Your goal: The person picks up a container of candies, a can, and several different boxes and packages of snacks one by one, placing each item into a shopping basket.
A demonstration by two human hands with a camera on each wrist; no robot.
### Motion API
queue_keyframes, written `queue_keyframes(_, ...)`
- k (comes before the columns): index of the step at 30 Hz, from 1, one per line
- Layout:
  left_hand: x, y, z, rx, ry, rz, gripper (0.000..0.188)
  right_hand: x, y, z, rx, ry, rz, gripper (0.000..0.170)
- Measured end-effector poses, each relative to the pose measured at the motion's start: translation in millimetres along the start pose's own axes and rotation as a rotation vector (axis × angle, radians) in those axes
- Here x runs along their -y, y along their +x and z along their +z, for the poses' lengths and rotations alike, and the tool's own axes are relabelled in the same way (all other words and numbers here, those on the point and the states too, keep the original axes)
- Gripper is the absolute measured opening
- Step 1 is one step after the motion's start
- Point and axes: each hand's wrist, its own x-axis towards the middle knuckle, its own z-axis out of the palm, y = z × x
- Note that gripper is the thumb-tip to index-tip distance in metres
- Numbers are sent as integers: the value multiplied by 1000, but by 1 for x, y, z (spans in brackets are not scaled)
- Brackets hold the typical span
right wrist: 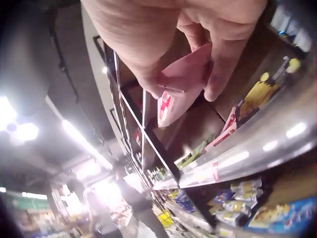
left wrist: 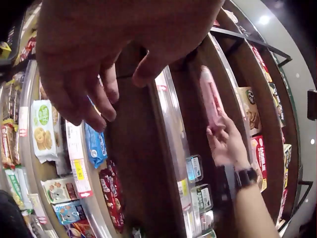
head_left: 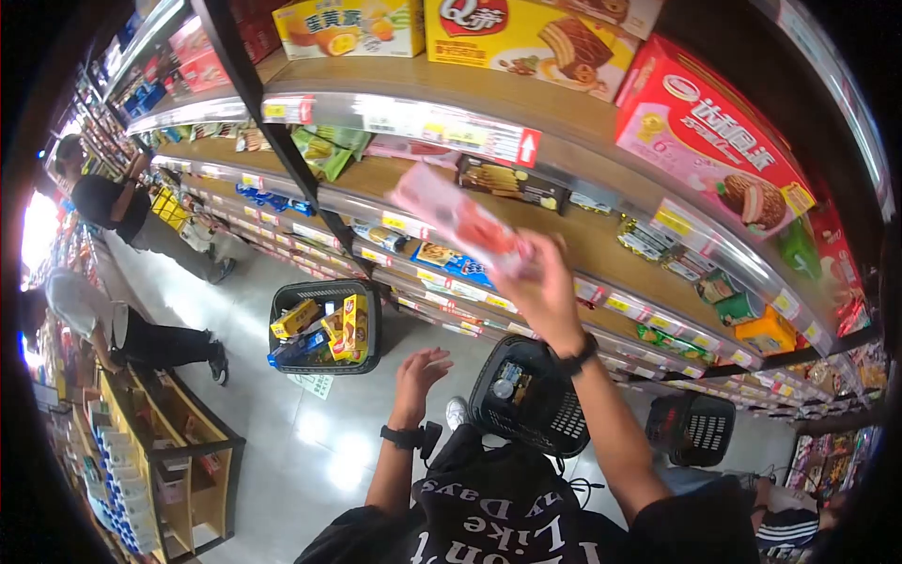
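My right hand (head_left: pixel 547 291) grips one end of a long pink snack packet (head_left: pixel 460 221), held out tilted in front of a shelf. In the right wrist view, thumb and fingers pinch the pink packet (right wrist: pixel 183 89) from both sides. On the shelf behind it lie another pink packet (head_left: pixel 409 148), a dark box of biscuit sticks (head_left: pixel 512 182) and a green packet (head_left: pixel 329 150). My left hand (head_left: pixel 420 378) hangs in the air with its fingers loosely bent and nothing in it. From the left wrist, that hand (left wrist: pixel 124 34) shows over the shelf rows.
Black shopping baskets stand on the floor: one with yellow boxes (head_left: pixel 326 365), one by my feet (head_left: pixel 564 418), another at right (head_left: pixel 723 437). Large snack boxes (head_left: pixel 714 141) line the upper shelf. Two people (head_left: pixel 122 202) stand at left near a wooden display stand (head_left: pixel 178 451).
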Motion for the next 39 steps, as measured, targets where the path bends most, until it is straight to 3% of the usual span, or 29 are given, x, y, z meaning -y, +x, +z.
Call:
queue_keyframes(2,-12,-4,23,107,-177,-81,57,14,-66,-43,77,348,303,60)
queue_keyframes(6,-19,-23,82,315,-181,-115,85,22,-175,-132,188,295,526,62)
queue_keyframes(10,43,-22,115,561,315,-270,43,1,-265,-196,137,226,625,58)
queue_keyframes(11,59,-28,129,572,481,-248,30,-1,-280,-211,138,198,644,59)
queue_keyframes(12,81,-34,141,512,454,-372,26,-3,-296,-227,143,170,659,61)
queue_keyframes(14,142,-35,136,527,443,-449,24,-21,-336,-242,-69,325,694,68)
queue_keyframes(17,208,-58,159,548,188,-634,26,-79,-417,-245,-514,448,732,64)
queue_keyframes(18,239,-61,158,596,145,-686,27,-94,-429,-250,-595,587,853,60)
queue_keyframes(20,289,-69,163,491,102,-877,25,-118,-461,-240,-797,887,1104,52)
queue_keyframes(21,322,-71,159,429,51,-903,26,-147,-488,-227,-883,993,1080,38)
queue_keyframes(23,395,-62,142,308,-61,-929,27,-186,-511,-207,-908,1004,1210,33)
queue_keyframes(25,447,-43,136,451,326,-676,26,-247,-546,-172,-907,992,1260,29)
queue_keyframes(26,464,-35,134,425,395,-615,23,-278,-568,-150,-841,980,1222,35)
queue_keyframes(28,498,-18,130,367,543,-498,17,-335,-595,-117,-666,650,1253,35)
queue_keyframes(29,525,0,117,137,312,-713,16,-378,-621,-93,-645,550,1174,35)
queue_keyframes(30,552,16,99,-114,72,-906,16,-409,-630,-82,-571,425,1240,33)
queue_keyframes(31,587,42,76,36,-4,-879,19,-440,-635,-72,-487,306,1301,31)
queue_keyframes(32,614,62,39,339,393,-650,19,-469,-641,-62,-396,186,1359,30)
queue_keyframes(33,641,82,2,529,793,-342,19,-493,-647,-56,-350,213,1290,28)
queue_keyframes(35,678,137,-27,510,834,-556,20,-566,-684,-21,-355,183,1228,28)
queue_keyframes(36,687,160,-31,676,1089,-383,22,-600,-694,-16,-157,89,1185,28)
queue_keyframes(37,696,183,-35,804,1339,-169,23,-614,-698,-13,-132,276,1201,29)
queue_keyframes(39,715,216,-66,955,1510,-132,27,-638,-696,-7,-82,549,1269,31)
